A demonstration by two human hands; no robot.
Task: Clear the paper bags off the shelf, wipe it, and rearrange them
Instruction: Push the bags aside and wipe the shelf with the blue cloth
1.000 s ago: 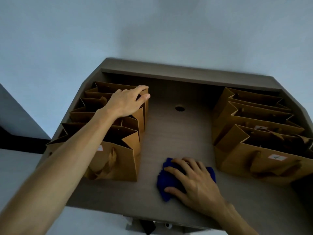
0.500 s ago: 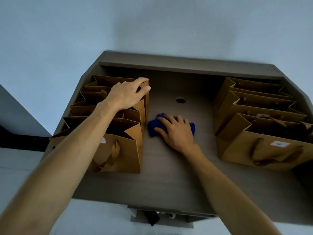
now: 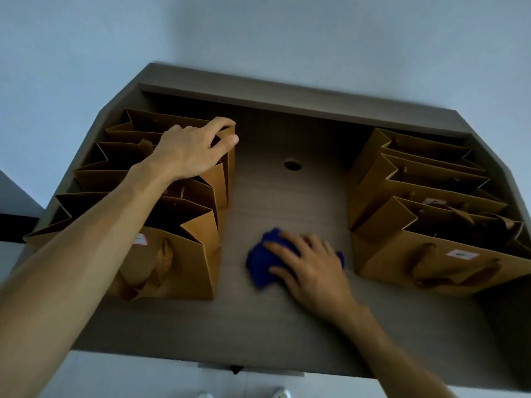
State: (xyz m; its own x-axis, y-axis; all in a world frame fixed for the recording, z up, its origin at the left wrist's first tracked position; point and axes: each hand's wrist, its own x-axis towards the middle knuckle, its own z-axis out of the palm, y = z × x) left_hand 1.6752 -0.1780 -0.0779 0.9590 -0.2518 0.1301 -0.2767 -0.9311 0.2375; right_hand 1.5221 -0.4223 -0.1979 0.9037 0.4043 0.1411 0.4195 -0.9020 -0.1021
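Wiping step was in hand, judged from the layout. Left row of paper bags (image 3: 161, 214) stood along the left edge of the shelf (image 3: 287, 326), running from the front edge back to the rear rim. Left hand (image 3: 189, 152) rested on top of the rearmost bags, fingers curled over the rim of one (a steadying hold, not a full clamp as far as could be seen). Bare middle strip held a round cable hole (image 3: 292, 165) near the back. Right hand (image 3: 310, 265) pressed flat, fingers spread, on the blue cloth (image 3: 263, 264) toward the front of that strip. Right row of paper bags (image 3: 425, 225) stood along the right edge. To do it well: keep palm pressure even, stroke front to back, skirt the hole, hold the left row so it doesn't topple, avoid nudging the right row.
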